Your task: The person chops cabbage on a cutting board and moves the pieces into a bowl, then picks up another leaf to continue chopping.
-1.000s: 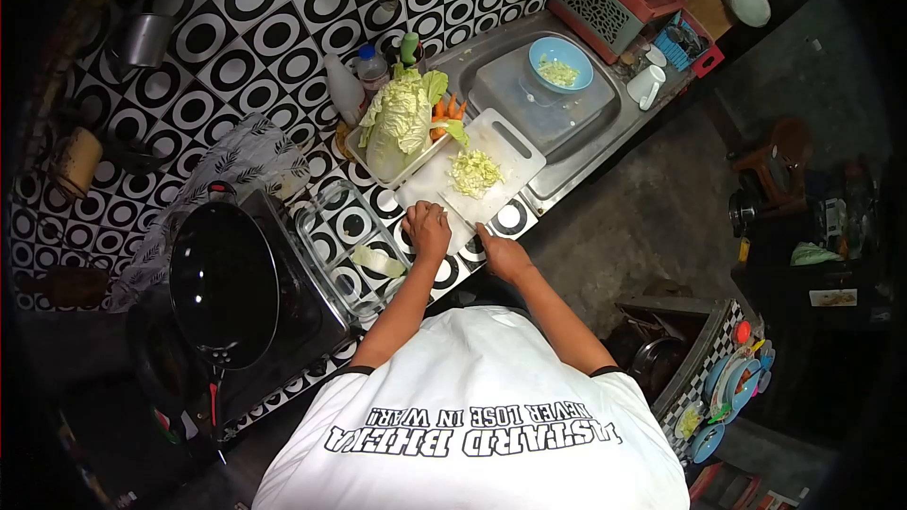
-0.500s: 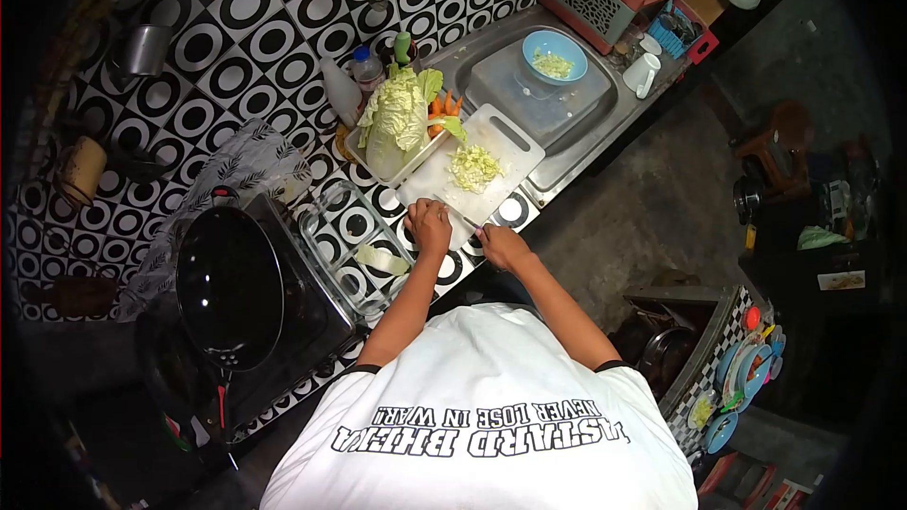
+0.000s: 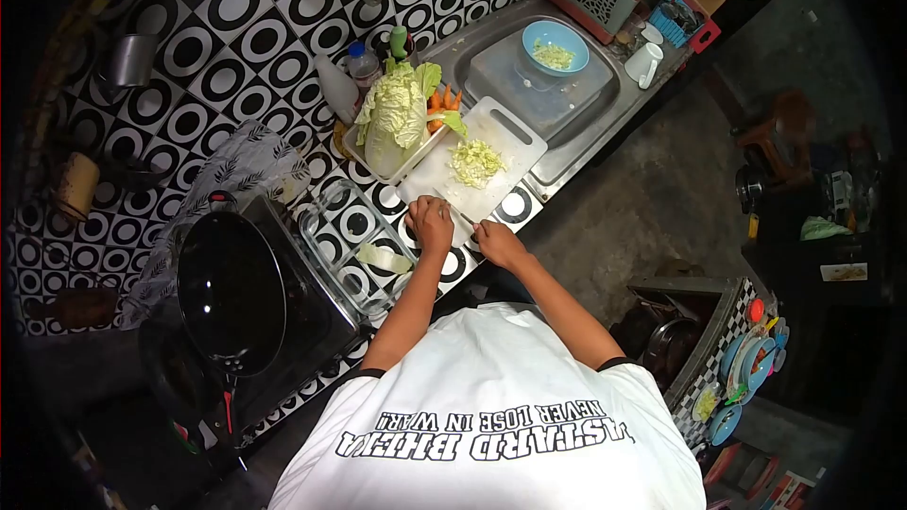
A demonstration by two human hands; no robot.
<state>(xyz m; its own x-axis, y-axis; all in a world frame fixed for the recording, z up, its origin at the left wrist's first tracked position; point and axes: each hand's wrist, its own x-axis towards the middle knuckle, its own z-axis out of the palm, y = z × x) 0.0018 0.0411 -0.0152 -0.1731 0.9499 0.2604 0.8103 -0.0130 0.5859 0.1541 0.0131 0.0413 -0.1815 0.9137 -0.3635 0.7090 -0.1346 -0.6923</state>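
My right hand (image 3: 499, 244) is closed around the handle of a knife (image 3: 464, 215), its thin blade angled toward my other hand. My left hand (image 3: 432, 225) presses down on the near left corner of a white cutting board (image 3: 515, 153), fingers curled; whatever lies under them is hidden. Beyond the blade, a pile of chopped cabbage (image 3: 475, 162) rests on the board. A whole napa cabbage (image 3: 392, 113) and several carrots (image 3: 442, 106) fill a white tray (image 3: 412, 170) just behind. Left of my forearm, a pale cabbage piece (image 3: 384, 258) lies in a clear glass dish (image 3: 331, 269).
A blue bowl (image 3: 556, 47) with chopped pieces stands on a lid over the sink (image 3: 590, 118). At left, a black frying pan (image 3: 231, 293) sits on the stove (image 3: 316, 312). Bottles (image 3: 337, 90) stand behind the tray, and a white mug (image 3: 642, 64) is beside the sink.
Both hands stay almost in place at the board, the knife still in my right hand. The whole view has shifted very slightly. The chopped pile looks the same.
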